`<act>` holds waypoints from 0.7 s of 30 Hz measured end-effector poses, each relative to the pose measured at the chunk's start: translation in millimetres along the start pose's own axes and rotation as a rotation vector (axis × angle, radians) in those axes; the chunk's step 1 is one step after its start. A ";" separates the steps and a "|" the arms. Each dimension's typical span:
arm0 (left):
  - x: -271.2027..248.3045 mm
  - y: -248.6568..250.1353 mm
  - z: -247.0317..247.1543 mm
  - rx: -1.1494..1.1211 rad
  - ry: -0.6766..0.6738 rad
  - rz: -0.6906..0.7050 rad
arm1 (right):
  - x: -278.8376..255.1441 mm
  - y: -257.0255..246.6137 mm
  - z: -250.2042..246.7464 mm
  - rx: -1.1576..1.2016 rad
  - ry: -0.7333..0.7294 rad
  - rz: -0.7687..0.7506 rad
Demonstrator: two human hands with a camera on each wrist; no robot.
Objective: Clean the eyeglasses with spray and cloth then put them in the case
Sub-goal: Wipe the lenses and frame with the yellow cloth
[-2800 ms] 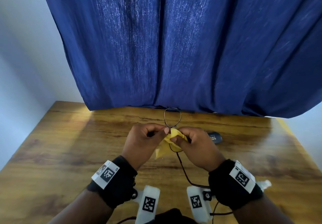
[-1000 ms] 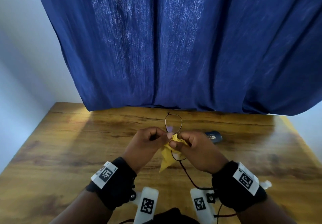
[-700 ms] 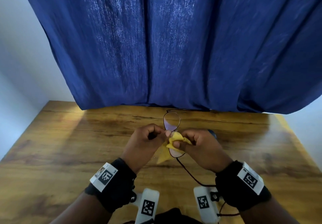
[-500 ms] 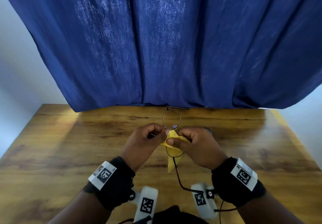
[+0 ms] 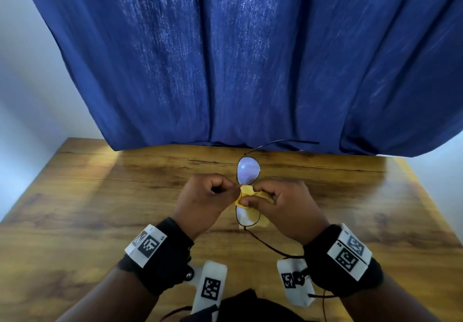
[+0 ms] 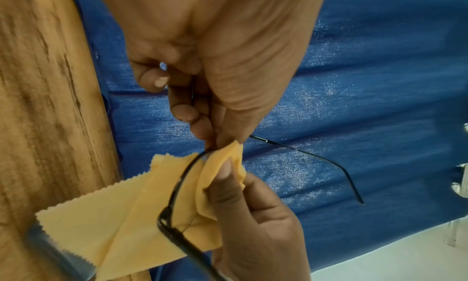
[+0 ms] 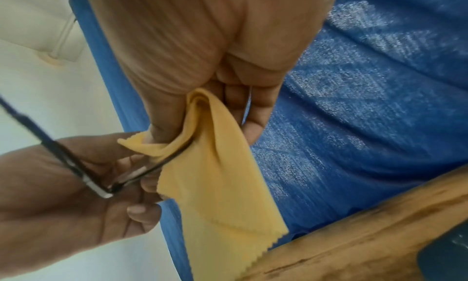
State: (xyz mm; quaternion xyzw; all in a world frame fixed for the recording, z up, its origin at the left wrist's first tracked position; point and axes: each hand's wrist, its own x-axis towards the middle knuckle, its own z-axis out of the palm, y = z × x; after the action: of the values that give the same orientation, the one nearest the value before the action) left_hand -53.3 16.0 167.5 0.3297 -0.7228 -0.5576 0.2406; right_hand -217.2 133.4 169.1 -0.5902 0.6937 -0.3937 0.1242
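Observation:
Thin dark-framed eyeglasses (image 5: 248,171) stand on end above the wooden table (image 5: 100,208), one lens far, one near. My left hand (image 5: 233,189) pinches the frame near the bridge. My right hand (image 5: 246,200) pinches a yellow cloth (image 5: 244,192) folded over the near lens's top edge. In the left wrist view the cloth (image 6: 121,215) hangs behind the frame (image 6: 177,193), with the right thumb (image 6: 225,177) pressing it. In the right wrist view the cloth (image 7: 215,175) drapes from my right fingers (image 7: 253,125). A dark case corner (image 7: 445,259) lies on the table.
A blue curtain (image 5: 250,58) hangs along the table's far edge, with white wall on both sides. One temple arm (image 5: 288,142) sticks out to the right against the curtain. White tagged camera mounts (image 5: 211,286) sit under both wrists.
The cloth has bunched up toward the bridge, and the near lens now shows below it. The far temple arm has swung out to the right. The case has slipped out of the head view.

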 end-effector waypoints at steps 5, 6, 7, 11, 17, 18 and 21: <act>-3.3 -6.1 -21.0 -0.089 0.076 -0.004 | 9.7 -12.5 20.9 -0.127 0.178 -0.179; -3.9 -8.6 -26.4 -0.102 0.080 -0.003 | 11.6 -14.7 24.5 -0.155 0.166 -0.221; -4.2 -10.7 -30.0 -0.109 0.075 -0.003 | 12.0 -14.5 27.4 -0.177 0.146 -0.256; -5.5 -16.9 -42.0 -0.073 0.070 -0.014 | 14.4 -18.1 38.4 -0.246 0.095 -0.303; -1.6 -20.6 -55.0 -0.083 0.037 -0.042 | 19.5 -23.3 49.7 -0.108 0.068 -0.218; -1.4 -20.8 -54.8 -0.092 0.030 -0.038 | 19.6 -24.2 50.1 -0.103 0.060 -0.214; -0.8 -20.6 -49.4 -0.120 0.019 -0.025 | 19.4 -24.2 48.3 -0.143 0.069 -0.211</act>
State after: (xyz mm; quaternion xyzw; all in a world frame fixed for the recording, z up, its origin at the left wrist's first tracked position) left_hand -13.2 -18.6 160.7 0.3288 -0.6816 -0.6000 0.2596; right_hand -174.3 96.5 159.6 -0.6534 0.6579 -0.3741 0.0158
